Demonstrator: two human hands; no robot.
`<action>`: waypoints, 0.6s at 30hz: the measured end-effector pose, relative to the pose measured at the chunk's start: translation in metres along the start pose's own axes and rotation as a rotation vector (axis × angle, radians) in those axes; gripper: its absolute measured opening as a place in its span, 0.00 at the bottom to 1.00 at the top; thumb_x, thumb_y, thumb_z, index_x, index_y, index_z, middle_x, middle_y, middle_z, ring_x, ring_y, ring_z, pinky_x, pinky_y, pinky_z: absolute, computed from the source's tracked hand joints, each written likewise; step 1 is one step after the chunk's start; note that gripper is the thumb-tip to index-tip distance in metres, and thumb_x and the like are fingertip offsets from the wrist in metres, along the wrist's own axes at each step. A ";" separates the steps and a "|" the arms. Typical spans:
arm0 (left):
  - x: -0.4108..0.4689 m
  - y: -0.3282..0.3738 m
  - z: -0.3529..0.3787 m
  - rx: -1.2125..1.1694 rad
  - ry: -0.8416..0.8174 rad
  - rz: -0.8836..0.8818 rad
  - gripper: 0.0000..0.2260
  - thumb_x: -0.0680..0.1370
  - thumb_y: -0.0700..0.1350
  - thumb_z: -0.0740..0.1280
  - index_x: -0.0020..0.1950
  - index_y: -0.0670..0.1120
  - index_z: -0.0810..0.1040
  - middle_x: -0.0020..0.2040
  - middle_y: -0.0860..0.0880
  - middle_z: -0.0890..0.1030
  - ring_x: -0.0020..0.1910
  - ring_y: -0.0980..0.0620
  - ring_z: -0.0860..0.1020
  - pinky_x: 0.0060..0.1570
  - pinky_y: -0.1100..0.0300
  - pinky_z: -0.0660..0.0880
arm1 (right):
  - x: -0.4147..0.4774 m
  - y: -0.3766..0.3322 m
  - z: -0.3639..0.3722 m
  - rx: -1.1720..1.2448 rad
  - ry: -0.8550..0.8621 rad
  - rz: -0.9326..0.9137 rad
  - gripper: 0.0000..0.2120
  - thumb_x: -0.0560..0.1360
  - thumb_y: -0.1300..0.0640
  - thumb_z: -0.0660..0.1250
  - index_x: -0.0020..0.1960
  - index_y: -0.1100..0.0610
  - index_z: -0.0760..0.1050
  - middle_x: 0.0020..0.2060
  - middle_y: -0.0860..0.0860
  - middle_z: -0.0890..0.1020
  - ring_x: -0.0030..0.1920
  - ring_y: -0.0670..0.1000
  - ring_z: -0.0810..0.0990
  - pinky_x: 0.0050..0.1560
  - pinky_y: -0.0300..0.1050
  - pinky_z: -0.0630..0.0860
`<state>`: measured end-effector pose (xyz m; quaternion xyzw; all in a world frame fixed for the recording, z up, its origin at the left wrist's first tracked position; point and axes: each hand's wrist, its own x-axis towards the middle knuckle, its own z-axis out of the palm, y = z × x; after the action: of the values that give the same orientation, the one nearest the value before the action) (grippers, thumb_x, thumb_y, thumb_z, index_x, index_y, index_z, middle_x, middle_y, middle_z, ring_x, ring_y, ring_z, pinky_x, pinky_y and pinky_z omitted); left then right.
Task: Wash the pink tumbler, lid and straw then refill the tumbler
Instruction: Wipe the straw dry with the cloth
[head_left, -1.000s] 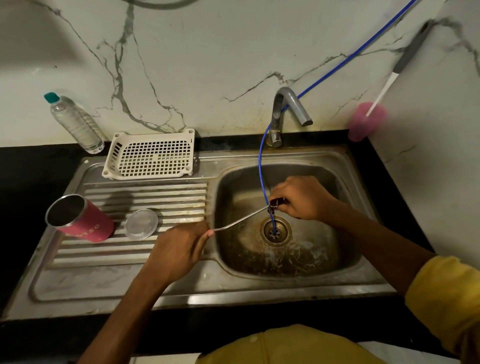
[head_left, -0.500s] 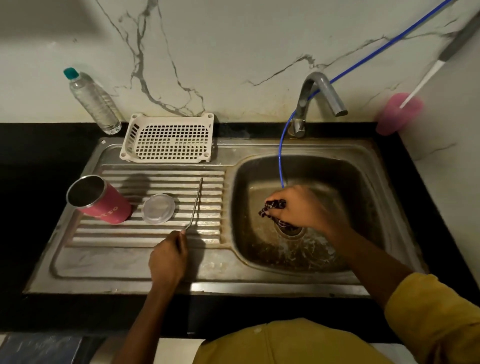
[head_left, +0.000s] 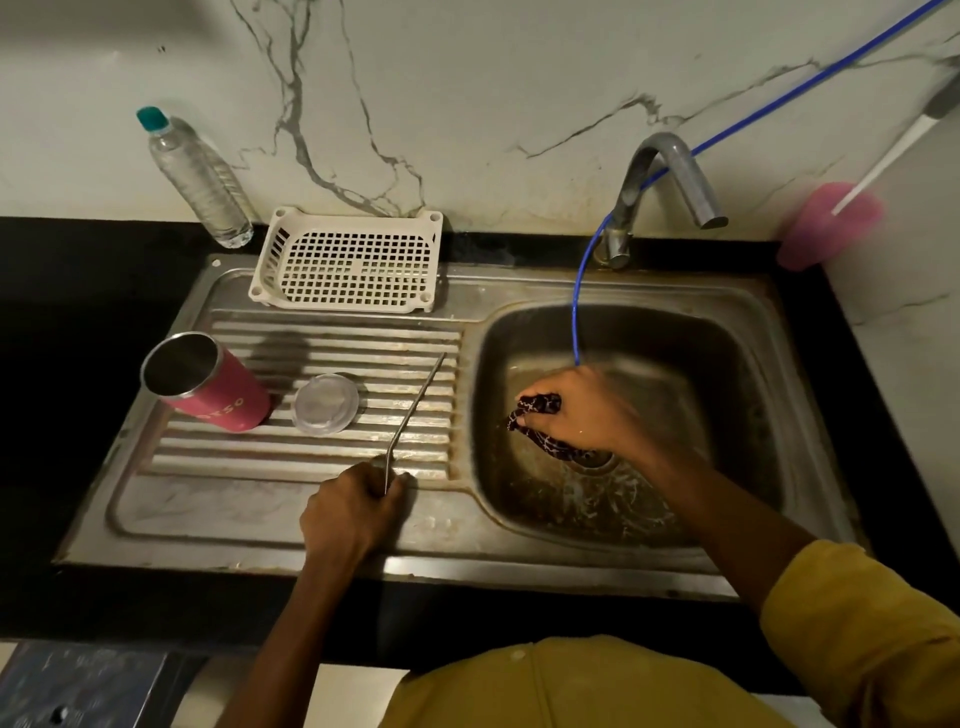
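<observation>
Likely slick and stiff, the metal straw (head_left: 415, 410) lies across the draining board (head_left: 208, 499), left hand (head_left: 353, 512) gripping its bent near end, right hand (head_left: 582, 415) clutching what may be a cloth (head_left: 535, 405) in the sink (head_left: 727, 364).

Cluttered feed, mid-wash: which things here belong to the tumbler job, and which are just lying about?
Job: pink tumbler, lid, straw in left hand, dark cloth in right hand, blue hose, sink.
Lying about: white basket, pink cup with brush, tap, water bottle (unless it serves the refill).
</observation>
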<state>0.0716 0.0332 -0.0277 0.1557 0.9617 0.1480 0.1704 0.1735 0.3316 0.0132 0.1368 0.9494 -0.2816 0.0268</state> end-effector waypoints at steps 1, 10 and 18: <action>-0.001 0.000 -0.003 0.021 0.012 -0.010 0.21 0.76 0.70 0.63 0.45 0.52 0.78 0.37 0.53 0.78 0.38 0.50 0.76 0.41 0.56 0.69 | 0.003 0.001 0.000 0.011 -0.009 0.003 0.13 0.73 0.45 0.74 0.56 0.46 0.84 0.48 0.43 0.86 0.47 0.42 0.82 0.54 0.47 0.80; 0.026 0.001 0.005 -0.092 0.121 0.388 0.19 0.77 0.57 0.67 0.65 0.48 0.76 0.62 0.46 0.76 0.59 0.47 0.72 0.54 0.51 0.73 | 0.067 -0.028 -0.018 0.113 0.084 -0.061 0.14 0.74 0.47 0.75 0.58 0.50 0.83 0.51 0.48 0.86 0.51 0.46 0.82 0.59 0.50 0.78; 0.072 0.025 0.007 -0.056 0.124 0.533 0.25 0.75 0.54 0.69 0.68 0.43 0.75 0.65 0.41 0.75 0.64 0.40 0.72 0.63 0.47 0.73 | 0.218 -0.088 -0.032 -0.058 0.058 -0.279 0.20 0.73 0.44 0.74 0.62 0.51 0.81 0.56 0.49 0.84 0.54 0.48 0.80 0.64 0.54 0.73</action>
<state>0.0164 0.0826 -0.0453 0.3889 0.8910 0.2235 0.0707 -0.0595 0.3319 0.0584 0.0105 0.9673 -0.2510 -0.0361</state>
